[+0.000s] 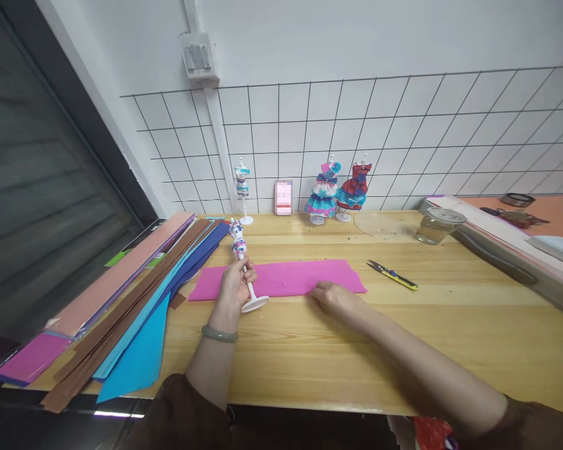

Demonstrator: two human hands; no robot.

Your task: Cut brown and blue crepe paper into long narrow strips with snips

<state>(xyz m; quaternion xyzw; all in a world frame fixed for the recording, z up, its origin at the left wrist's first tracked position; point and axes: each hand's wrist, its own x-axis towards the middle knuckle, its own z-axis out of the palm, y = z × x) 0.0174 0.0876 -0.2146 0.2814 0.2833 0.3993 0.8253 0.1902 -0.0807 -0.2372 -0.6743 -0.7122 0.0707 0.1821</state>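
Sheets, long, flat, paper-like, in salmon, brown and blues [136,297]: piled left of the left fingers.

Left hand [237,284]: fingers wrapped round the stem of a miniature white dress form with round foot [238,240], tilted. Patterned white, pink and blue covering on its torso, presumably finished there; no skirt on it.

Small white dress form in white-and-turquoise wrap [243,187]: upright at the wall, beyond the left fingers; likewise skirtless.

Bright pink rectangular sheet, paper-like [286,278]: flat, spanning between the two hands' fingers. No cut piece apart from it visible; shaping and fitting, by judgement, not begun.

Two dress forms in full tiered skirts, one pink, white and blue [323,194], one red and blue [355,187]: beyond the right fingers, apparently complete.

Right hand [331,295]: fingers curled at the pink sheet's near edge; pinching or merely resting, cannot tell.

Yellow-and-black thread snips [396,277]: right of the right fingers, unheld.
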